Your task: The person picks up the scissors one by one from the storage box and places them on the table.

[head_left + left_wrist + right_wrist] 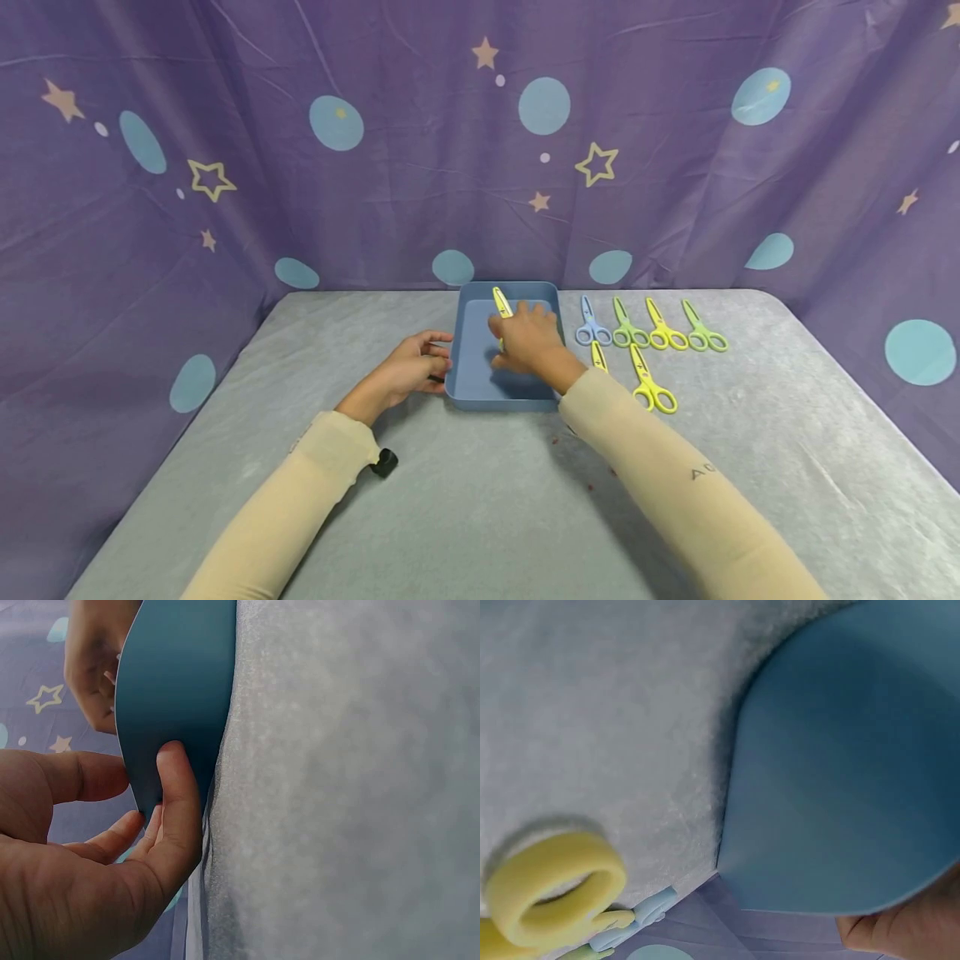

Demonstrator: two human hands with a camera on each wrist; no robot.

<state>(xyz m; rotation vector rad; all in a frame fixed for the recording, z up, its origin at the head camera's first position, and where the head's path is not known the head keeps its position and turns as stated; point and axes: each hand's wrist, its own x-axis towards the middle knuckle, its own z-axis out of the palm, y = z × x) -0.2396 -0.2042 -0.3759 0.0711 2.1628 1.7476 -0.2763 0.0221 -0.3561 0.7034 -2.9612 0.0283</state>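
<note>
A blue rectangular tray (471, 367) lies on the table between both hands. My right hand (528, 337) is over the inside of the tray and grips yellow scissors (502, 301). Their tips point away, toward the tray's far wall; the hand covers much of the handles. At the tray's left side, my left hand (412, 362) has its fingers spread and loosely bent. In the left wrist view, the fingertips of that hand (97, 877) rest against the outer wall of the tray (180, 682), with the thumb at the rim.
Right of the tray, a back row holds blue scissors (587, 308), green scissors (621, 312), yellow scissors (656, 312) and more green scissors (692, 313). In front lie yellow scissors (640, 365) and another yellow pair (597, 356), partly hidden by the right arm. A purple curtain (420, 208) hangs behind.
</note>
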